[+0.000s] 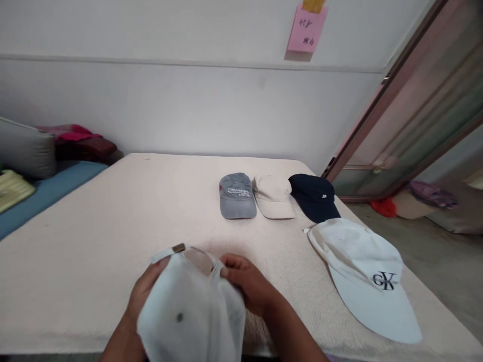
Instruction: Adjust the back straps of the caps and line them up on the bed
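A white cap (188,311) is held up over the table's near edge, its back strap and metal buckle towards the far side. My left hand (145,291) is closed on the cap's left side, with some fingers hidden behind it. On the right, my right hand (245,281) pinches the rim beside the strap opening. A larger white cap (362,271) with dark letters lies on the right of the table. Farther back, a grey cap (237,196), a beige cap (274,196) and a navy cap (315,196) lie side by side.
The table (113,221) has a pale cloth and stands against a white wall. A pink note (307,29) hangs there. Left of the table are a grey cushion (26,148) and a blue surface (68,183). A framed glass door (407,120) stands at right.
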Demonstrator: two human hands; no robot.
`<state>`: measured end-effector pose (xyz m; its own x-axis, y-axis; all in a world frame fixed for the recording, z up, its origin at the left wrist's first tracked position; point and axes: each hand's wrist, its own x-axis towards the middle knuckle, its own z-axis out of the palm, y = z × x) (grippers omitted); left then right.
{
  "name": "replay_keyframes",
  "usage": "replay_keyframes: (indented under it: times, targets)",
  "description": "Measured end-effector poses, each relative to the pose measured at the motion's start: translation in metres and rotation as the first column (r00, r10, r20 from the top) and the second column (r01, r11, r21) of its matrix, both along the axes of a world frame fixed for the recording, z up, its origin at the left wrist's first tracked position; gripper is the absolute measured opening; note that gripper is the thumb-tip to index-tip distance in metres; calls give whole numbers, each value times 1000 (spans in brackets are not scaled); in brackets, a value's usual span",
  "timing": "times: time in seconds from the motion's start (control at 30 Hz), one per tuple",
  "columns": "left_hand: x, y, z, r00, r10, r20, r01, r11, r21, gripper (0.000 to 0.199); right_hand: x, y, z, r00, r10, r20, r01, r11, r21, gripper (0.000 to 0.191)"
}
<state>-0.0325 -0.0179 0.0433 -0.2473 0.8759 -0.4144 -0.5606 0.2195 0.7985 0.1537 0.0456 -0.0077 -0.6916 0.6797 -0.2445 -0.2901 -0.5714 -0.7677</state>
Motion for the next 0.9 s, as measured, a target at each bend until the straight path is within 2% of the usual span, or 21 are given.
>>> replay_keyframes:
  times: [0.1, 0.2, 0.27, 0.33, 0.43, 0.5, 0.53, 0.6, 0.67, 0.73, 0.9]
  targets:
    - [-2, 3, -13, 993, -109, 49, 105, 992, 70, 30, -1, 12, 1, 968, -229, 101, 211, 964, 161, 16]
    - [-2, 8, -23, 975, -216, -52, 219, 974, 53, 24, 1, 22, -2, 934, -322, 155, 273, 923, 272, 17]
    - [1, 13, -27, 950, -248, -188, 256, 966, 22, 19, 1, 26, -6, 897, -385, 216, 300, 891, 341, 16]
    - [4, 20, -31, 902, -225, -368, 251, 968, 23, 18, 0, 29, -10, 813, -496, 305, 330, 824, 460, 14]
    - [14, 31, -40, 793, -183, -581, 271, 960, 67, 20, -1, 27, -6, 646, -690, 326, 357, 651, 670, 10]
    - [23, 35, -45, 734, -210, -646, 321, 945, 57, 21, 0, 22, 2, 618, -747, 245, 334, 531, 778, 10]
    - [28, 37, -47, 711, -229, -664, 342, 939, 43, 22, 0, 19, 6, 640, -741, 202, 301, 484, 822, 11]
    - [37, 38, -49, 674, -252, -695, 365, 931, 17, 22, 1, 15, 13, 716, -675, 178, 184, 428, 885, 10]
    - [43, 37, -50, 647, -239, -724, 358, 934, 11, 23, 0, 12, 15, 759, -611, 226, 45, 395, 917, 14]
    - [46, 37, -51, 627, -205, -752, 325, 945, 14, 23, 0, 12, 10, 760, -583, 289, -64, 375, 925, 22]
    - [46, 36, -55, 616, -146, -774, 298, 953, 57, 22, 0, 13, 0, 761, -542, 357, -183, 348, 920, 37]
